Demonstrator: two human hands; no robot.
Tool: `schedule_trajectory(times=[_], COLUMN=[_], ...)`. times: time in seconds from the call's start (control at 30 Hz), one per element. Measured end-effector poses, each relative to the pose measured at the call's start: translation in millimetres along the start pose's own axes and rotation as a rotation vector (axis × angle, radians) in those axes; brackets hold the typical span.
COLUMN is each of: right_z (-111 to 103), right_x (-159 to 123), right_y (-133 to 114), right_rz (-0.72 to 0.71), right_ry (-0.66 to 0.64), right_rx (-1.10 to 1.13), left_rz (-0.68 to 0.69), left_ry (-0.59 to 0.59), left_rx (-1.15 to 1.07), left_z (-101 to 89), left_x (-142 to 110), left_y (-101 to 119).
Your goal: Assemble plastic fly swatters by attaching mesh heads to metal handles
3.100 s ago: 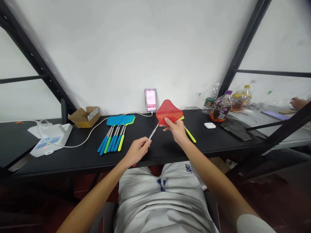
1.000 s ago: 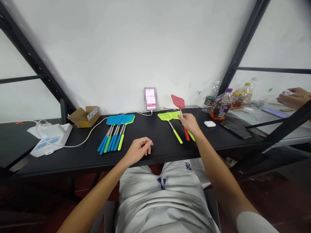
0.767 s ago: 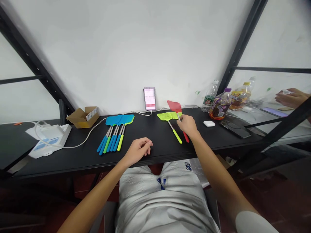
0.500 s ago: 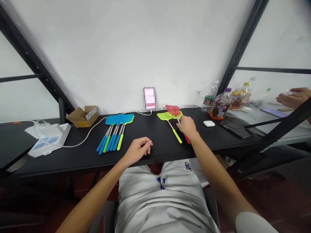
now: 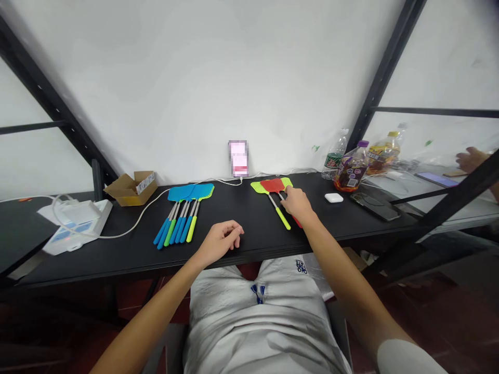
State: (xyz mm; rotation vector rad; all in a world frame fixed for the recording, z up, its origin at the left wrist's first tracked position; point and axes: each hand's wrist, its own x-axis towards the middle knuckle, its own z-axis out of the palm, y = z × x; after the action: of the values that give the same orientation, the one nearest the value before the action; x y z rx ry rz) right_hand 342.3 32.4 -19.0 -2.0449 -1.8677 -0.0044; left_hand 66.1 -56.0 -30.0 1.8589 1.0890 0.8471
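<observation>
My right hand [image 5: 299, 204] is closed on the shaft of a red fly swatter [image 5: 272, 185], and hides part of its shaft and handle. The red head lies over the yellow-green mesh head of a fly swatter [image 5: 283, 218] whose handle points toward me. My left hand [image 5: 223, 240] rests at the desk's front edge with its fingers loosely curled in and nothing in them. To its left, several fly swatters lie fanned out with overlapping blue heads [image 5: 183, 192] and blue, green and yellow handles [image 5: 178, 229].
A phone [image 5: 238, 158] leans on the wall, with a white cable. On the left are an opened carton [image 5: 130, 195] and a white device [image 5: 80, 228]. On the right are a white case [image 5: 334, 198], a dark phone [image 5: 374, 206] and drink bottles [image 5: 352, 169]. Another person's hand [image 5: 473, 158] shows far right.
My right hand has lowered the red fly swatter, so its head now lies flatter over the yellow-green one. My left hand has stayed in place.
</observation>
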Motion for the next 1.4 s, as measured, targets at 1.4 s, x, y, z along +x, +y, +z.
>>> schedule_trajectory(times=[1.4], right_z=[-1], right_x=[-2], right_y=[-2], right_rz=[-0.011], right_ry=[0.031], right_rx=[-0.014], left_rz=[-0.3], left_ry=[0.477], left_rx=[1.338], left_z=[-67.3], left_x=[-5], left_y=[-26])
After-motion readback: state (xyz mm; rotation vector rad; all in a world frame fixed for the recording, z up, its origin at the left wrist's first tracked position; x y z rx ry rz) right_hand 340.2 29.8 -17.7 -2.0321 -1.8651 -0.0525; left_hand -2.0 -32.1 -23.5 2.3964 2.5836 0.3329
